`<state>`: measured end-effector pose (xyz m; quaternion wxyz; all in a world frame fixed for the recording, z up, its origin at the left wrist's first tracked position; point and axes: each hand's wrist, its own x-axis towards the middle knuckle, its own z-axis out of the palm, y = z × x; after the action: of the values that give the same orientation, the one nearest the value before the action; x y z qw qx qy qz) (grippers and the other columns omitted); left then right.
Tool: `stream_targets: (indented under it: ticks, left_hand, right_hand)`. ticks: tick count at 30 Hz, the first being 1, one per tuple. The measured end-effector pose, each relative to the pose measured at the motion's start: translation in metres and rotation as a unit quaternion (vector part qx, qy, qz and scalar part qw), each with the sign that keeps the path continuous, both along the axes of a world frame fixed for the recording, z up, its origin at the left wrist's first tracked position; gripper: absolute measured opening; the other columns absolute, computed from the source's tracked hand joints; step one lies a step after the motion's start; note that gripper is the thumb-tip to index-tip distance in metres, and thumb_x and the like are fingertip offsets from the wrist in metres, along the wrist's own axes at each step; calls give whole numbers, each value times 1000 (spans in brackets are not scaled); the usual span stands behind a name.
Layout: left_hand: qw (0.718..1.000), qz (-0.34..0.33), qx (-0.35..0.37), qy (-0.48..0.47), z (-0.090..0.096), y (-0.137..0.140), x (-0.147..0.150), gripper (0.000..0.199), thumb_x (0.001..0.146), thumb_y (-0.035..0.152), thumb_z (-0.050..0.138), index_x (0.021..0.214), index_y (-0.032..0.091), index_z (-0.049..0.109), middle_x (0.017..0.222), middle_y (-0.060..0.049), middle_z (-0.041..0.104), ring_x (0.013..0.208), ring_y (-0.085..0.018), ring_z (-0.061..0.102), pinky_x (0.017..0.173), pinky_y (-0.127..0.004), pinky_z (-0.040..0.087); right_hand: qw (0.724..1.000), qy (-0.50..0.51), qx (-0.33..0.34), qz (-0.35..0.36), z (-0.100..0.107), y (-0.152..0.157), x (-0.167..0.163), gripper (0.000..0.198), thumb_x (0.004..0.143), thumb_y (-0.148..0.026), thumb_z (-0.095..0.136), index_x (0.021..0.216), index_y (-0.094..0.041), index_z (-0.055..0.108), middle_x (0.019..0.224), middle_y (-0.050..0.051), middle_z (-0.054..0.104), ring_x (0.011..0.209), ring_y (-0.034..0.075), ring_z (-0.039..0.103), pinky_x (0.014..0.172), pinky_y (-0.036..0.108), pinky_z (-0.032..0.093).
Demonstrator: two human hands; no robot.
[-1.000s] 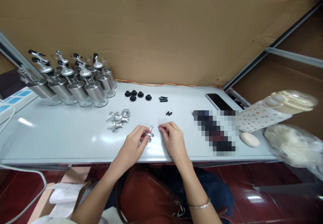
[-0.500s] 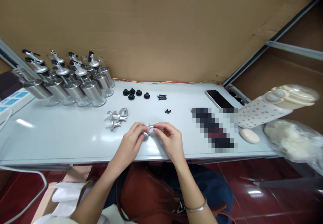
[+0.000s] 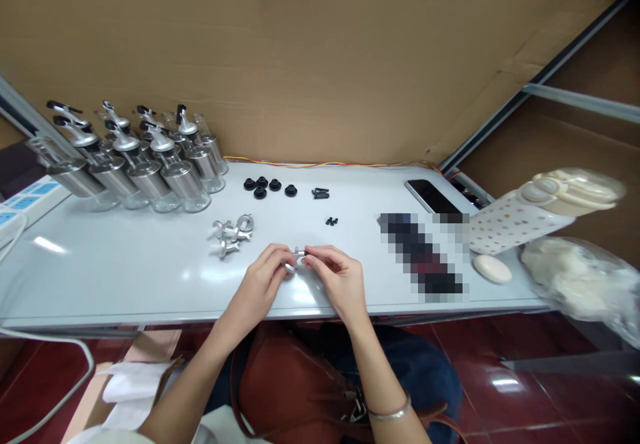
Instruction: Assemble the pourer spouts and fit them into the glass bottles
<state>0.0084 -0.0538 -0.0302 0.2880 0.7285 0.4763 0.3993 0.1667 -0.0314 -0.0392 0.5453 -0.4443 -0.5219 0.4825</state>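
My left hand (image 3: 265,274) is closed around a silver pourer spout (image 3: 299,254), its round base near the fingertips. With thumb and forefinger, my right hand (image 3: 343,281) pinches a small black piece at the narrow end of that spout; most of the piece is hidden by the fingers. Left of my hands lie several loose silver pourer spouts (image 3: 231,234). Farther back are several black rubber stoppers (image 3: 260,192), a few slim black levers (image 3: 321,194) and several tiny black plugs (image 3: 331,221).
Glass oil bottles (image 3: 145,176) with steel sleeves, several with pourers, crowd the left back beside a power strip (image 3: 30,204). At right are a phone (image 3: 434,199), a pixelated item (image 3: 420,254), a dotted drink bottle (image 3: 520,221), a pale oval object (image 3: 493,269) and a plastic bag (image 3: 575,277).
My right fingers have shifted very slightly right and now show a bit of black at the spout's narrow end. My left hand has hardly moved. The loose parts lie as before.
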Motion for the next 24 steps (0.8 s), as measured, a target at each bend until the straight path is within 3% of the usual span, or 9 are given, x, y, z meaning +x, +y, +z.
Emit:
stream_targets:
  ticks: [6,10,14,24]
  left_hand:
    - [993,48,-88,-65,-5,1,0,23,87,20,46,109,18,49,106,-8,60,82,-14,64,76,-29,53]
    - [998,23,-64,-14,-2,1,1,17,86,19,47,100,19,57,99,-5,64,87,-16,63,81,-29,52]
    - [997,7,-77,-22,1,0,1,14,86,20,50,98,19,57,97,-5,65,86,-16,63,81,-29,51]
    - [998,21,-56,4,1,-2,-1,14,87,17,47,97,19,56,93,-4,64,83,-16,61,77,-27,48]
  right_hand:
    - [998,38,-45,22,5,2,3,14,72,-29,68,83,-20,72,70,2,70,68,19,67,73,34,55]
    - [996,52,-60,29,4,4,2,18,71,-32,70,84,-20,69,68,1,69,67,18,66,72,33,55]
    - [996,65,-61,20,4,4,1,19,69,-36,72,76,-19,64,66,0,68,63,17,65,70,32,54]
    - [996,40,-43,63,10,2,1,27,59,-28,80,75,-19,61,81,2,66,73,17,64,72,31,52]
